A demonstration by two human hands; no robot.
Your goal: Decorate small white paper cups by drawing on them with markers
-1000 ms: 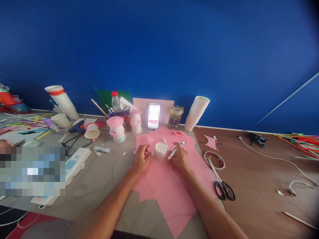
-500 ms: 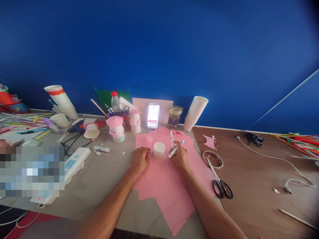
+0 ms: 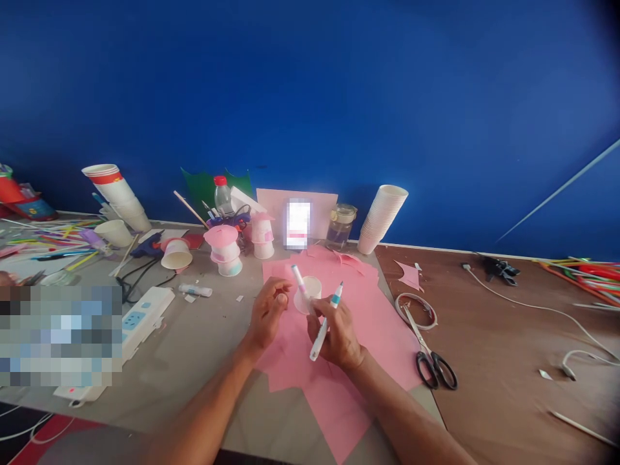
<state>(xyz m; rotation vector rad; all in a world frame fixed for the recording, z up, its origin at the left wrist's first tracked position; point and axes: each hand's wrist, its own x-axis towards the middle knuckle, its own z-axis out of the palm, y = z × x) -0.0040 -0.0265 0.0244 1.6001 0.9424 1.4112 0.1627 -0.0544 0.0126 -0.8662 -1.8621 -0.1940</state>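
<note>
My right hand is closed around two white markers. One marker with a teal band slants across the fingers, its teal end up to the right. The other, a marker with a pinkish-purple band, points up and left, in front of a small upside-down white paper cup. That cup stands on pink paper and is partly hidden by this marker. Left of the cup, my left hand hovers with loosely curled fingers, thumb apart and nothing visible in it.
Black-handled scissors lie by a tape roll on the right. Behind stand a cup stack, a glass jar and a blurred bright screen. Pink-topped cups and a power strip are left.
My right hand has picked up the second marker from the paper and moved left and nearer me. My left hand has lifted and turned, its fingers now curled.
</note>
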